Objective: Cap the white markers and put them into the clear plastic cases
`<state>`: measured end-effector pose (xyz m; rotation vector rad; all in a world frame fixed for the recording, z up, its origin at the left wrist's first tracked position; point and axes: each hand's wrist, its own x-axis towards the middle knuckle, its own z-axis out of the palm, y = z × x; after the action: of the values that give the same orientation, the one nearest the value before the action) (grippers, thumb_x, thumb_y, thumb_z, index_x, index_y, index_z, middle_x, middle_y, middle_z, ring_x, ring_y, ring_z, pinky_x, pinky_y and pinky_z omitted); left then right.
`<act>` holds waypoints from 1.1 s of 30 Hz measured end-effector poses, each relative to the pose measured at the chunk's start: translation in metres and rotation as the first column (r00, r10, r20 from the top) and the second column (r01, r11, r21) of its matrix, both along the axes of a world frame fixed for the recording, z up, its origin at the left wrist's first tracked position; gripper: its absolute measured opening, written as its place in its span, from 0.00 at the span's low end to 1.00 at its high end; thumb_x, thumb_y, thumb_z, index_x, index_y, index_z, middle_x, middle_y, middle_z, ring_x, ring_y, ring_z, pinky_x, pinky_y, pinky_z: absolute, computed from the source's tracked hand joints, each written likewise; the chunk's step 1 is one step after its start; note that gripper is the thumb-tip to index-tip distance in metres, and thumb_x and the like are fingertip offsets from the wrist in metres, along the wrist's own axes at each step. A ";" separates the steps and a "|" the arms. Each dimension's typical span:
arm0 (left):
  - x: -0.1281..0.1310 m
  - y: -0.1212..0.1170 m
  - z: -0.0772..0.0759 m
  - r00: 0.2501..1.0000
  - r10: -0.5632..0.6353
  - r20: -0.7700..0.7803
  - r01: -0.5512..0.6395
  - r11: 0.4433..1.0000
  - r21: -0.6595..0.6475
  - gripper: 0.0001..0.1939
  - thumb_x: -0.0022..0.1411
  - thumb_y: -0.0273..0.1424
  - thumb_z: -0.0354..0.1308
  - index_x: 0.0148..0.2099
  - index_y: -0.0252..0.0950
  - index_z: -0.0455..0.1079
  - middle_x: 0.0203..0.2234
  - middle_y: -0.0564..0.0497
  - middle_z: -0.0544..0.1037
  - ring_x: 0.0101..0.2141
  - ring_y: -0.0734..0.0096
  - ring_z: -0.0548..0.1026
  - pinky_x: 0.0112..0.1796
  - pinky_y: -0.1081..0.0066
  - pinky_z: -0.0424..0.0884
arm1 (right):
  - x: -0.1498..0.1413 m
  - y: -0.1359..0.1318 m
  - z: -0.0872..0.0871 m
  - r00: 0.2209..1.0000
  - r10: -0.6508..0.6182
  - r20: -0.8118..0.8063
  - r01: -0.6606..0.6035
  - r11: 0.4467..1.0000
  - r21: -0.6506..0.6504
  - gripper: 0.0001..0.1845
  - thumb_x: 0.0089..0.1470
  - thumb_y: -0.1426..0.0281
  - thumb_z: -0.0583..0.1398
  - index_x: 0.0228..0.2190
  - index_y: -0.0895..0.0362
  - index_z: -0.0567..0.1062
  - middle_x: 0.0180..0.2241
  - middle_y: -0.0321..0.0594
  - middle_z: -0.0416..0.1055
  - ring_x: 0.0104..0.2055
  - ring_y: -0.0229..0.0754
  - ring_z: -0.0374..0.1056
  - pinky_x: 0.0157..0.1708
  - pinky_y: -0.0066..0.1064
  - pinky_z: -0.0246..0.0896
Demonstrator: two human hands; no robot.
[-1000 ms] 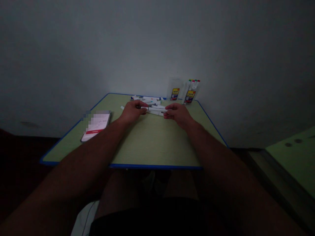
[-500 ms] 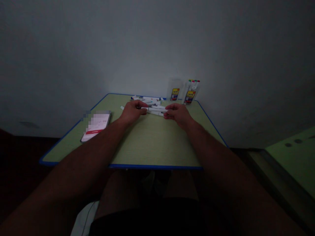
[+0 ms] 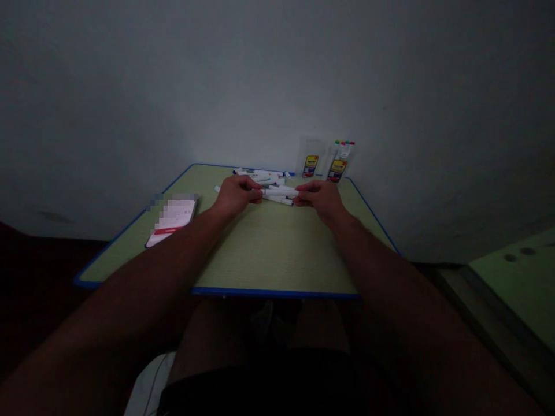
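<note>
Between my two hands a white marker (image 3: 280,192) lies level, pinched at both ends. My left hand (image 3: 237,195) is closed on its left end, and my right hand (image 3: 321,198) is closed on its right end. Just below and behind it, more white markers (image 3: 271,181) lie in a loose pile on the table. One marker (image 3: 281,200) in front of the pile points towards my right fingertips. My fingers cover the ends of the held marker.
A clear pouch (image 3: 310,159) with a yellow label stands at the back of the green, blue-edged table (image 3: 277,248). Beside it, a similar pouch (image 3: 338,164) holds several markers with coloured caps. A phone (image 3: 173,218) with a lit screen lies by my left forearm. Behind rises a wall (image 3: 260,86).
The right hand has drawn slightly to the right, and a little more of the held marker shows between the hands. The whole view has shifted slightly.
</note>
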<state>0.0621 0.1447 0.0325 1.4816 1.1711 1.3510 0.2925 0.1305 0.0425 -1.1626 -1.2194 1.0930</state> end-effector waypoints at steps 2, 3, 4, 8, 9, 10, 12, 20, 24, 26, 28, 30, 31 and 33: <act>0.001 0.000 -0.001 1.000 -0.007 0.013 0.007 1.000 -0.009 0.08 0.46 0.25 0.71 0.27 0.33 0.73 0.20 0.49 0.77 0.24 0.68 0.76 0.34 0.62 0.78 | 0.000 0.000 0.000 1.000 0.003 0.014 -0.003 1.000 0.008 0.09 0.48 0.84 0.68 0.26 0.60 0.76 0.21 0.38 0.75 0.24 0.38 0.76 0.32 0.32 0.80; 0.001 0.000 -0.001 1.000 -0.008 0.014 0.009 1.000 -0.011 0.08 0.46 0.24 0.71 0.27 0.34 0.73 0.20 0.50 0.77 0.23 0.69 0.76 0.33 0.62 0.78 | 0.000 0.000 0.000 1.000 0.005 0.020 -0.005 1.000 0.012 0.09 0.48 0.84 0.68 0.26 0.60 0.76 0.21 0.38 0.75 0.24 0.38 0.76 0.32 0.32 0.80; 0.002 0.000 -0.001 1.000 -0.010 0.014 0.010 1.000 -0.014 0.08 0.46 0.24 0.71 0.27 0.34 0.73 0.20 0.50 0.77 0.23 0.69 0.76 0.33 0.62 0.78 | 0.000 0.000 0.001 1.000 0.006 0.025 -0.007 1.000 0.016 0.09 0.48 0.84 0.68 0.26 0.60 0.76 0.21 0.38 0.75 0.24 0.38 0.76 0.32 0.32 0.80; 0.005 -0.003 -0.001 0.999 -0.014 0.040 0.015 1.000 -0.024 0.09 0.46 0.24 0.71 0.27 0.33 0.73 0.21 0.49 0.77 0.24 0.69 0.76 0.33 0.61 0.79 | 0.000 0.000 0.002 1.000 -0.018 0.025 0.017 1.000 0.022 0.09 0.49 0.85 0.66 0.26 0.60 0.76 0.21 0.38 0.75 0.24 0.38 0.76 0.32 0.31 0.80; 0.006 -0.003 0.000 0.998 -0.014 0.059 0.015 1.000 -0.026 0.09 0.45 0.24 0.71 0.28 0.32 0.73 0.22 0.49 0.77 0.24 0.69 0.76 0.34 0.61 0.80 | 0.000 0.000 0.003 1.000 -0.023 0.020 0.023 1.000 0.021 0.09 0.50 0.85 0.65 0.26 0.60 0.76 0.21 0.37 0.74 0.24 0.37 0.76 0.32 0.31 0.80; 0.007 -0.004 0.000 0.997 -0.015 0.082 0.018 0.999 -0.029 0.09 0.45 0.24 0.71 0.28 0.32 0.73 0.23 0.49 0.77 0.25 0.69 0.77 0.35 0.61 0.80 | 0.001 0.000 0.004 1.000 -0.028 0.012 0.028 0.999 0.018 0.10 0.50 0.86 0.65 0.26 0.60 0.76 0.21 0.37 0.74 0.24 0.37 0.75 0.32 0.31 0.80; 0.010 -0.004 0.000 0.990 -0.032 0.134 0.037 0.999 -0.035 0.10 0.45 0.25 0.71 0.30 0.32 0.74 0.26 0.49 0.78 0.28 0.68 0.78 0.37 0.60 0.81 | 0.002 0.000 0.005 0.999 -0.035 -0.006 0.035 0.999 0.010 0.10 0.51 0.86 0.64 0.27 0.60 0.76 0.22 0.36 0.74 0.24 0.37 0.75 0.32 0.31 0.79; 0.012 -0.003 0.000 0.961 -0.130 0.245 0.139 0.990 -0.023 0.18 0.42 0.19 0.70 0.39 0.32 0.76 0.32 0.50 0.79 0.33 0.69 0.79 0.42 0.61 0.80 | 0.001 0.003 0.000 0.999 -0.036 0.003 0.036 0.998 -0.053 0.10 0.55 0.85 0.61 0.28 0.59 0.75 0.23 0.35 0.74 0.23 0.35 0.74 0.26 0.28 0.76; 0.011 -0.004 0.001 0.937 -0.148 0.317 0.167 0.985 -0.035 0.18 0.40 0.21 0.71 0.37 0.32 0.75 0.30 0.52 0.79 0.31 0.69 0.79 0.43 0.59 0.80 | 0.002 0.007 -0.007 0.997 -0.003 0.083 0.005 1.000 -0.024 0.08 0.52 0.83 0.64 0.28 0.59 0.76 0.24 0.36 0.75 0.24 0.36 0.75 0.23 0.25 0.72; 0.012 -0.006 0.002 0.923 -0.163 0.347 0.188 0.981 -0.038 0.18 0.40 0.21 0.72 0.37 0.32 0.75 0.29 0.52 0.79 0.31 0.69 0.79 0.44 0.58 0.80 | 0.002 0.008 -0.010 0.992 0.043 0.121 -0.044 0.999 0.004 0.07 0.50 0.81 0.67 0.29 0.58 0.77 0.24 0.37 0.76 0.26 0.36 0.75 0.24 0.24 0.71; 0.013 -0.008 0.003 0.912 -0.173 0.371 0.206 0.977 -0.048 0.18 0.41 0.21 0.72 0.37 0.31 0.75 0.29 0.51 0.80 0.32 0.67 0.79 0.45 0.57 0.80 | 0.002 0.007 -0.011 0.984 0.097 0.152 -0.102 0.994 0.025 0.06 0.49 0.79 0.68 0.29 0.58 0.78 0.25 0.37 0.77 0.27 0.36 0.75 0.24 0.24 0.70; 0.014 -0.009 0.003 0.904 -0.180 0.387 0.221 0.973 -0.064 0.17 0.42 0.21 0.72 0.37 0.31 0.76 0.29 0.50 0.80 0.33 0.66 0.80 0.45 0.57 0.80 | 0.001 0.005 -0.011 0.974 0.135 0.183 -0.145 0.989 0.041 0.05 0.48 0.78 0.68 0.28 0.58 0.78 0.24 0.38 0.77 0.26 0.36 0.74 0.24 0.24 0.68; 0.015 -0.009 0.003 0.902 -0.185 0.391 0.228 0.971 -0.068 0.16 0.42 0.21 0.72 0.37 0.31 0.76 0.30 0.49 0.80 0.34 0.65 0.80 0.46 0.57 0.80 | 0.000 0.004 -0.011 0.969 0.149 0.200 -0.161 0.986 0.047 0.05 0.48 0.78 0.68 0.28 0.58 0.79 0.24 0.38 0.77 0.25 0.36 0.73 0.23 0.23 0.67; 0.015 -0.009 0.002 0.902 -0.193 0.386 0.235 0.970 -0.064 0.16 0.44 0.22 0.72 0.38 0.31 0.77 0.31 0.48 0.81 0.34 0.64 0.80 0.45 0.57 0.80 | -0.001 0.002 -0.011 0.957 0.165 0.237 -0.183 0.981 0.057 0.04 0.48 0.77 0.67 0.28 0.58 0.79 0.23 0.37 0.77 0.25 0.35 0.72 0.24 0.24 0.66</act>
<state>0.0773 0.1354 0.0350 1.1666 0.7957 1.3230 0.2911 0.1325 0.0315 -1.1623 -1.5572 1.0495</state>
